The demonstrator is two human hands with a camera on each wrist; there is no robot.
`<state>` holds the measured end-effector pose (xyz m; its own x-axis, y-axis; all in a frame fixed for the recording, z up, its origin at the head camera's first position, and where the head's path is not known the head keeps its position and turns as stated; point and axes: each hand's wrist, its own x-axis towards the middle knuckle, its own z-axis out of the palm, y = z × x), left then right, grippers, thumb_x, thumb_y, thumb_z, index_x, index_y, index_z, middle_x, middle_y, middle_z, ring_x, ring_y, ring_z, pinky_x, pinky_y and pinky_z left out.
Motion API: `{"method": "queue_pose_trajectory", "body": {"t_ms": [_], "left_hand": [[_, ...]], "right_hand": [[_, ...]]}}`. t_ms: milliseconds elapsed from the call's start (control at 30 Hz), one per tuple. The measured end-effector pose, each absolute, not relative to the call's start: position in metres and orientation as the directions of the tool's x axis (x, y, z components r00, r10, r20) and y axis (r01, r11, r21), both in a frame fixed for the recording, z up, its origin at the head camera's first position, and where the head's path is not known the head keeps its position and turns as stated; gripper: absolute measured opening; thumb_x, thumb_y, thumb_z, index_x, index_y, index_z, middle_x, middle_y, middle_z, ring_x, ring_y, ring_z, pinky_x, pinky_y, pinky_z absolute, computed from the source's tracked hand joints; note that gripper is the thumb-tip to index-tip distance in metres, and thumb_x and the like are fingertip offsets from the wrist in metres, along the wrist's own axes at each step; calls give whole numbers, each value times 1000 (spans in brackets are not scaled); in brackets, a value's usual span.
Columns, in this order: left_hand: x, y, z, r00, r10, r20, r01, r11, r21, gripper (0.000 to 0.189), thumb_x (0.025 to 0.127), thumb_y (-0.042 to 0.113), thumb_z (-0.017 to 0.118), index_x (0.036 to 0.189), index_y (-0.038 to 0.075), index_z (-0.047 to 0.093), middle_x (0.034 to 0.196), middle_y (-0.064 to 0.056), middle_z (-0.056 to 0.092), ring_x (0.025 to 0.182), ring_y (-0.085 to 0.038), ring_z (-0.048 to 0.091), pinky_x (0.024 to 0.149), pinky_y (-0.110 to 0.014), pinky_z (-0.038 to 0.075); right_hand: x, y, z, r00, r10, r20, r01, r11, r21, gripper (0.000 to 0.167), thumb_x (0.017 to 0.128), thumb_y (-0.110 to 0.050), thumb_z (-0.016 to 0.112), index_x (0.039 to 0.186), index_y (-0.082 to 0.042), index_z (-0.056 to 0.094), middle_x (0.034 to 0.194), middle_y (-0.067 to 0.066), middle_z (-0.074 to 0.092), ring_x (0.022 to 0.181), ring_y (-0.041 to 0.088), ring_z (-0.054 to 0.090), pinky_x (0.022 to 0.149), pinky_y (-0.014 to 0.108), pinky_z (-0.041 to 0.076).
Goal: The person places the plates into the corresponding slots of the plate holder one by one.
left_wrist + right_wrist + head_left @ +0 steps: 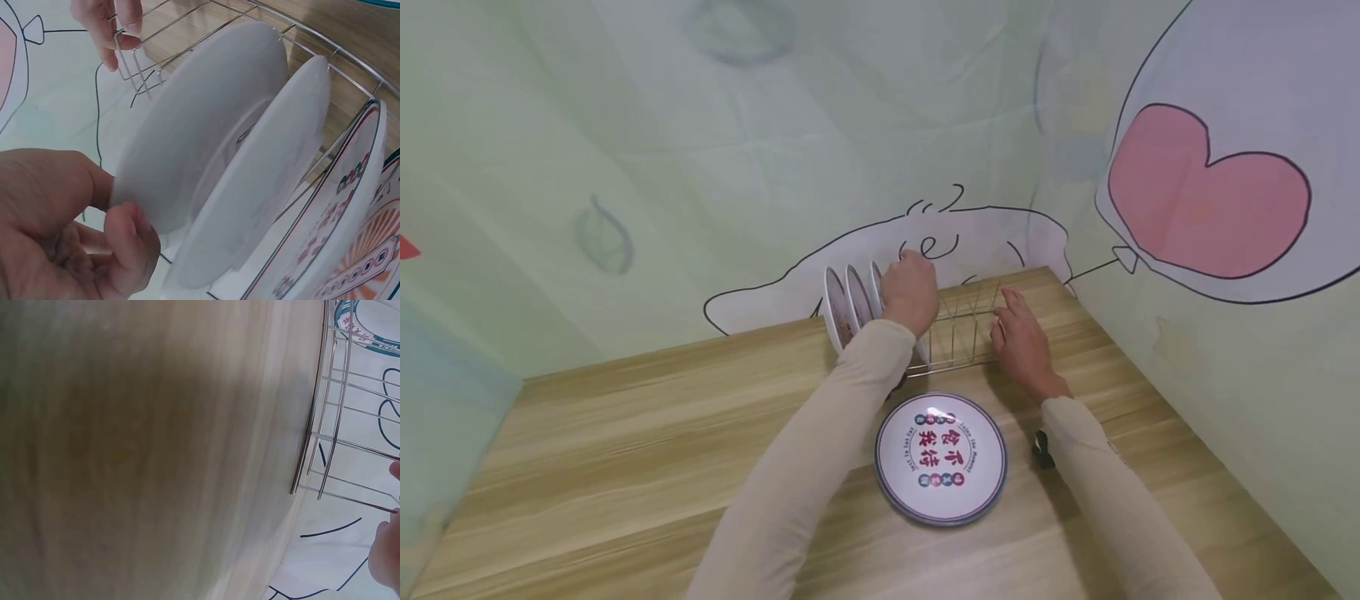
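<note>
In the head view my left hand (pixel 912 292) is at the wire dish rack (pixel 951 367) by the back wall. The left wrist view shows its thumb and fingers pinching the rim of a white plate (pixel 200 125) that stands on edge in the rack. Beside that plate stand another pale plate (pixel 269 169) and patterned ones (pixel 337 200). My right hand (pixel 1022 342) holds the rack's right end, fingers at the end wires. In the right wrist view only its fingertips (pixel 384 556) show. A round plate with red lettering (pixel 940 458) lies flat in front of the rack.
The wood-grain table (pixel 647 467) ends at a printed cloth wall (pixel 662 167) behind and another on the right. Plates fill the rack's left part, and bare wire slots show on its right. A dark strap (pixel 1042 450) is near the right wrist.
</note>
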<state>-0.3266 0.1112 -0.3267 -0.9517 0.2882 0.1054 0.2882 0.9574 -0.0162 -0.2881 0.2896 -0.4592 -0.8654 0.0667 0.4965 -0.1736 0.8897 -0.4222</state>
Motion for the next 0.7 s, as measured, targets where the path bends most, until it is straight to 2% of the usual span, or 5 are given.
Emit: {"method": "queue_pose_trajectory", "body": {"t_ms": [233,400,567,633,700], "left_hand": [[-321,109,-318,-938,305,166,311,950,8,31,96,10,55,123,-5,58,101,-13,70,68,-17,70,46,-21,52],[-309,104,-309,-915,354,195,362,932,6,26,95,7,54,118,-2,58,88,-10,68,60,-15,65,42,-21,49],[-273,97,-296,-852,469,233,494,867,62,18,92,11,57,109,5,60,70,-2,59,53,-15,55,39,-25,45],[-254,92,-295,-822,520,234,551,829,94,9,93,13,56,97,8,62,65,0,55,50,-14,51,38,-24,42],[-236,86,-297,-801,558,218,590,798,125,9,94,16,55,90,10,62,61,2,49,48,-12,47,36,-23,38]], "right_hand": [[-290,291,-458,-874,77,480,-157,890,-428,26,98,-7,53,114,10,64,156,22,40,148,38,32,122,48,28],[-289,290,-460,-875,74,478,-157,891,-425,26,98,-7,53,114,11,63,156,23,39,148,39,32,122,49,28],[-290,288,-460,-872,69,485,-164,892,-422,27,98,-7,53,116,10,63,156,22,39,148,38,32,122,49,28],[-292,288,-460,-867,66,494,-169,893,-417,27,98,-7,53,117,10,63,156,23,39,148,38,33,122,49,28],[-294,287,-460,-863,60,501,-176,895,-410,28,98,-7,53,117,10,63,155,24,40,147,39,33,122,49,28]]}}
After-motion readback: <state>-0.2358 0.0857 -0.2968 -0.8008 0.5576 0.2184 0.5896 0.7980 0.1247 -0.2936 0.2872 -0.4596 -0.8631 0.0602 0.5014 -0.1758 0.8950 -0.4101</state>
